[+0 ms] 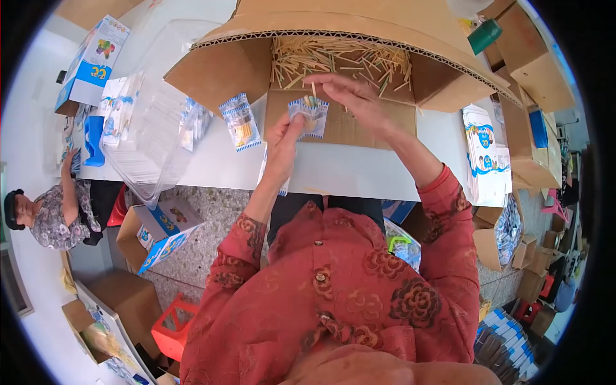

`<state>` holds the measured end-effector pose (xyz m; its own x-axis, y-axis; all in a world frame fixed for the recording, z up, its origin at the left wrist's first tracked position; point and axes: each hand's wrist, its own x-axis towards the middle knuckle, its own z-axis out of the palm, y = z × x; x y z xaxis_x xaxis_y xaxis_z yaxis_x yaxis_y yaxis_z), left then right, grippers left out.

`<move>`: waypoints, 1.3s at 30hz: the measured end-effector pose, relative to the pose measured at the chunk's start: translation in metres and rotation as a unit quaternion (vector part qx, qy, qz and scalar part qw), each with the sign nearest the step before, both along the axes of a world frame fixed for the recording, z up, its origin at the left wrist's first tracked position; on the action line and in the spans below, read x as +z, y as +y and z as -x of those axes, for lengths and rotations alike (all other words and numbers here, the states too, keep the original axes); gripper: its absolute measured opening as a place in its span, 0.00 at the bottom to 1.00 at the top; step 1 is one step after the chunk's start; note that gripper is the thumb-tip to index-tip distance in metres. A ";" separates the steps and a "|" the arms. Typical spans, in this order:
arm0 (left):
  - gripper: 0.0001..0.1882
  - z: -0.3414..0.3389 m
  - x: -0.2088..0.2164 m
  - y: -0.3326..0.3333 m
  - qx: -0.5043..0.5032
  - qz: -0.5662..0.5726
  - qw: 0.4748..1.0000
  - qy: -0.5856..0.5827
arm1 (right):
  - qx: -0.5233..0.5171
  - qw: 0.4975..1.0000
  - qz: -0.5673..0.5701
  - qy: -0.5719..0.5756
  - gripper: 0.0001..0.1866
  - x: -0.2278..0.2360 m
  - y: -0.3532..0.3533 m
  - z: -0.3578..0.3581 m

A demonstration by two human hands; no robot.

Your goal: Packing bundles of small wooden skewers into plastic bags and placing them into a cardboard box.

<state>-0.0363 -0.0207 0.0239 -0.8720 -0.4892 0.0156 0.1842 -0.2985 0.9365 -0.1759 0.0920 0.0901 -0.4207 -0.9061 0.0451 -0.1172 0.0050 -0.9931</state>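
My left hand (280,146) pinches a small clear packet with blue-striped edges (314,122), its top end open and several thin sticks showing inside. More white and blue packet edges show beneath this hand. My right hand (359,101) is just above the packet's mouth, its fingertips closed on a short pale stick (314,89) that points down toward it. Beyond both hands, a large cardboard box (224,70) lies with its mouth toward me, loose pale yellow and greenish sticks (308,54) scattered in it. Left of my hands, a filled packet (240,122) rests on the white table (378,168).
A clear plastic tray (151,138) stands at the left, overhanging the table edge. Flat printed cartons (480,151) are stacked at the right. Another person (54,208) works at the far left. Below are an open carton (163,228) and a red stool (174,327).
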 end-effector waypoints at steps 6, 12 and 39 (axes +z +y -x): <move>0.15 0.001 -0.001 -0.002 0.002 0.033 0.999 -0.024 | -0.003 0.999 0.013 0.040 0.13 -0.016 -0.002 0.003; 0.15 -0.001 -0.002 -0.005 0.019 0.043 0.998 -0.032 | -0.111 0.985 0.009 0.132 0.09 -0.009 0.002 0.004; 0.09 -0.027 0.004 -0.039 0.144 0.048 0.988 0.025 | -0.023 0.982 0.045 0.183 0.20 -0.008 -0.008 -0.030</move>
<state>-0.0096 -0.0599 0.0277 -0.6945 -0.7104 0.1140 0.2949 -0.1366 0.9457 -0.1460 0.0835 0.0819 -0.4017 -0.8720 0.2796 -0.4683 -0.0668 -0.8810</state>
